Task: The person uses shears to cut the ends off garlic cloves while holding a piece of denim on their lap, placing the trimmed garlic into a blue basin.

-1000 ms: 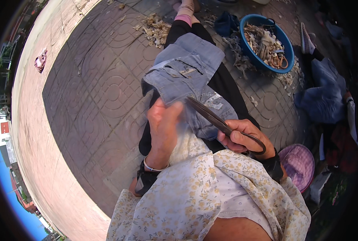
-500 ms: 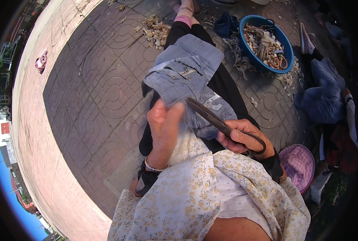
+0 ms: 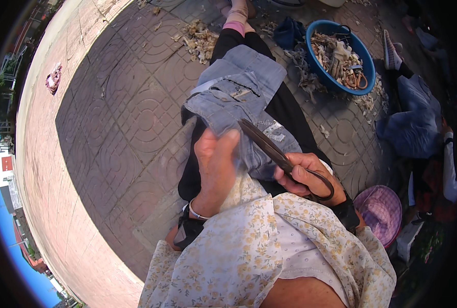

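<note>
While hands work, blue basin [image 3: 363,54] holding dried husks [image 3: 336,51]

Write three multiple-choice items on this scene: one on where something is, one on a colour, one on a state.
1. Where does the basin stand?
A. on the paving, beyond the legs to the right
B. on the lap
C. on the pale strip at the left

2. What colour is the basin?
A. red
B. blue
C. white

3. What does the right hand hold?
A. nothing
B. a hat
C. dark scissors

Answers:
1. A: it sits on the paving stones at upper right, past the legs.
2. B: its rim and wall are plainly blue.
3. C: the fingers pass through the scissor loops, with the blades at the denim cloth that the left hand grips.
</note>
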{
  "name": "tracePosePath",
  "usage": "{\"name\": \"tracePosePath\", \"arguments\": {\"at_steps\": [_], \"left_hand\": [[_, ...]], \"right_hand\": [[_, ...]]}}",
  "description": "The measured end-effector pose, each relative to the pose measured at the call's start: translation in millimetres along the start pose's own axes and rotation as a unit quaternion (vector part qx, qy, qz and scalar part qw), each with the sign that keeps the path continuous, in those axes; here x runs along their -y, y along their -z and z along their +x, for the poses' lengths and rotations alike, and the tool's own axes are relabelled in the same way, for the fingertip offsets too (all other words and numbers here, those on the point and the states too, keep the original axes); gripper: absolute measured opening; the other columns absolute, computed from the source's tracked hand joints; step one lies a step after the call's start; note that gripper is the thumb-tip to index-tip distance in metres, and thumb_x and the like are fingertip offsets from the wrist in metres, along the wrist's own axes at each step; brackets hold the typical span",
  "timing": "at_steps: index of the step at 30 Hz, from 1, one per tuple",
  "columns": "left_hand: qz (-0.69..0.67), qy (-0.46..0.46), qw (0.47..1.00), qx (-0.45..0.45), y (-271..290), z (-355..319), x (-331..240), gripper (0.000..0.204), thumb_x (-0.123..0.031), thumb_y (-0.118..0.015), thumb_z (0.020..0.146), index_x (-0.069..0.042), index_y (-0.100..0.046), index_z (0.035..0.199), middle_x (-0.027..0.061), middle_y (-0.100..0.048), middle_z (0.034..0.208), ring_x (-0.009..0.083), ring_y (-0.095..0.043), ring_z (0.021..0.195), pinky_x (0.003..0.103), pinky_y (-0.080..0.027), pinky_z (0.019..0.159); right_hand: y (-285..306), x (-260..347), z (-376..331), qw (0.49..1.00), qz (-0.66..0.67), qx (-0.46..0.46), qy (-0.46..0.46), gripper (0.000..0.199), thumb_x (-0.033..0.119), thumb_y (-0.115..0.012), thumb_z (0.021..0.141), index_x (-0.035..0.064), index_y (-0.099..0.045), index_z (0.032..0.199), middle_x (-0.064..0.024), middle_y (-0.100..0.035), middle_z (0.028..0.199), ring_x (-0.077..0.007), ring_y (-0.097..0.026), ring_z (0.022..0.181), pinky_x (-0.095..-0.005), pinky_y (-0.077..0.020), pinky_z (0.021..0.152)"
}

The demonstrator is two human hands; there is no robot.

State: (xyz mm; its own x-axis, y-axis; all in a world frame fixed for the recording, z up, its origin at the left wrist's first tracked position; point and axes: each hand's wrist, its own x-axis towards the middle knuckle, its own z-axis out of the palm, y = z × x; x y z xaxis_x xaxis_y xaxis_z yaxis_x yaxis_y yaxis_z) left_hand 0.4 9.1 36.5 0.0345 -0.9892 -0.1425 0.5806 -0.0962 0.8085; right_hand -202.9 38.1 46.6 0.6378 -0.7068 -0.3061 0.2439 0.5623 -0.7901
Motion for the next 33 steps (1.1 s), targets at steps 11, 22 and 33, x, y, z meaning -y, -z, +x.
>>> {"name": "tracePosePath", "arguments": {"at_steps": [11,22,33], "left_hand": [[-0.014,0.01,1.0,0.026,5,-1,-6,0.031,-0.003,-0.049,0.086,0.006,-0.054,0.115,0.009,-0.062,0.108,0.0145,-0.059,0.096,0.028,-0.045,0.086],[-0.016,0.006,1.0,-0.005,0,1,-7,0.022,-0.002,-0.05,0.084,0.002,-0.056,0.105,0.0081,-0.063,0.097,0.0135,-0.06,0.085,0.029,-0.047,0.082],[-0.004,0.007,0.999,0.034,6,0,-7,0.028,-0.003,-0.05,0.086,0.006,-0.056,0.112,0.0093,-0.063,0.105,0.0137,-0.059,0.093,0.028,-0.046,0.085]], "right_hand": [[4,13,9,0.997,0.027,0.008,0.071,0.042,0.041,-0.049,0.094,-0.0008,-0.055,0.099,-0.0029,-0.05,0.07,-0.0014,-0.036,0.047,-0.0174,-0.0239,0.038],[4,8,-14,0.999,-0.008,0.02,-0.038,0.033,0.035,-0.054,0.094,0.0021,-0.057,0.099,0.004,-0.046,0.069,0.0,-0.033,0.051,-0.0173,-0.0229,0.044],[5,9,-13,0.999,0.0,0.016,-0.044,0.034,0.035,-0.054,0.094,0.0014,-0.057,0.098,0.0024,-0.048,0.072,-0.0002,-0.036,0.053,-0.0164,-0.0254,0.043]]}}
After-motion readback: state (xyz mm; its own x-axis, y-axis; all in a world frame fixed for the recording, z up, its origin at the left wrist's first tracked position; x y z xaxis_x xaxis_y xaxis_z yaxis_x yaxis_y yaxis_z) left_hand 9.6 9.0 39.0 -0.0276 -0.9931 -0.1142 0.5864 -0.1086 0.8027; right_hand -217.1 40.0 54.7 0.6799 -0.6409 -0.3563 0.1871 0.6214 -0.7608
